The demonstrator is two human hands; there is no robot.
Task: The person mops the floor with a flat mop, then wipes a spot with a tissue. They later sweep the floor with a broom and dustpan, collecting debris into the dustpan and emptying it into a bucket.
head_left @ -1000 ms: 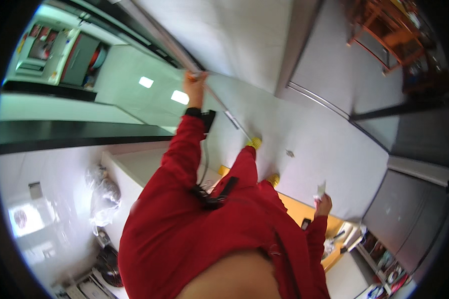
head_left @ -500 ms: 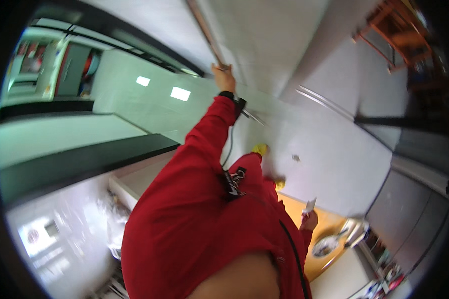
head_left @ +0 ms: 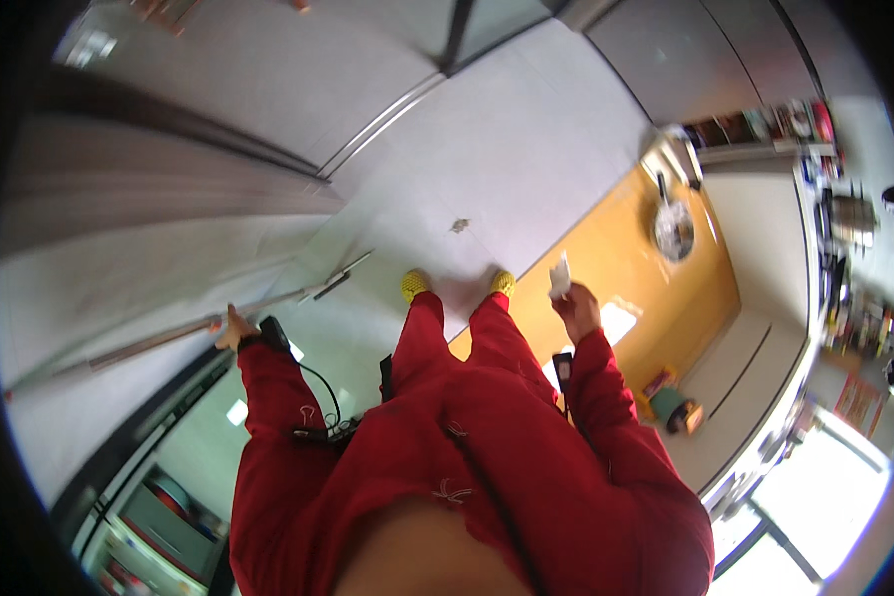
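Out to the left, my left hand (head_left: pixel 234 330) is closed around a long pole (head_left: pixel 149 343). The pole slants down toward the floor and ends in a thin, narrow head (head_left: pixel 343 271); blur hides whether it is a mop or another floor tool. My right hand (head_left: pixel 578 312) pinches a small crumpled white piece (head_left: pixel 560 278), like tissue or paper, held up in front of the glossy orange surface. A small heap of debris (head_left: pixel 460 225) lies on the pale floor ahead of my yellow shoes (head_left: pixel 414 286).
To the right, a round pan (head_left: pixel 673 230) with a dark handle shows against the orange surface (head_left: pixel 606 248). Beyond it runs a counter with a pot (head_left: pixel 852 221) and several small items. A sliding-door track (head_left: pixel 382 124) crosses the floor ahead. Grey cabinets (head_left: pixel 675 60) stand far right.
My view has turned, so the pole and my left hand now appear at the left rather than ahead. My right hand shows higher in view, still with the white piece.
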